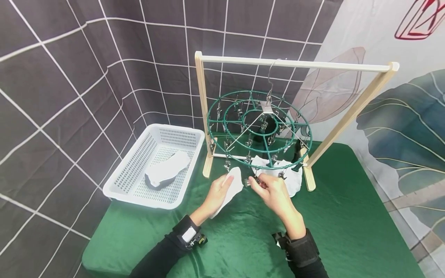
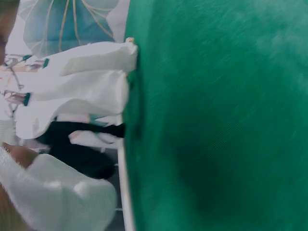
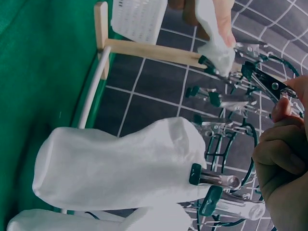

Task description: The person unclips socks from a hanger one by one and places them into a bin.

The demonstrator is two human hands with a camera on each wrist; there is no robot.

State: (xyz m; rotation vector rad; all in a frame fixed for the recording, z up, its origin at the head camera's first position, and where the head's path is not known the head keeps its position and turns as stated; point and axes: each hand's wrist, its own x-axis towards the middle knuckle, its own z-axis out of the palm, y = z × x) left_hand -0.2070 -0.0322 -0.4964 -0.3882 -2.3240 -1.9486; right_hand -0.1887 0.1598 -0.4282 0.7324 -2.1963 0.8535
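Observation:
My left hand (image 1: 216, 195) holds a white sock (image 1: 235, 188) by its upper part, just below the front of a round green drying hanger (image 1: 250, 91). Opposite it, my right hand (image 1: 276, 193) pinches a metal clip with green tips (image 3: 267, 81) between thumb and fingers. In the right wrist view those tips sit close beside the sock's upper edge. Other white socks (image 3: 120, 166) hang from clips nearby, and a dark sock (image 2: 77, 149) shows behind them in the left wrist view.
A white rail (image 1: 295, 64) on wooden posts (image 1: 351, 116) bears the hanger by its hook. On the left stands a white perforated basket (image 1: 139, 201) with white sock-like fabric (image 1: 170, 168) inside. Green cloth (image 1: 240, 247) covers the table; a grey grid curtain (image 1: 156, 42) hangs behind.

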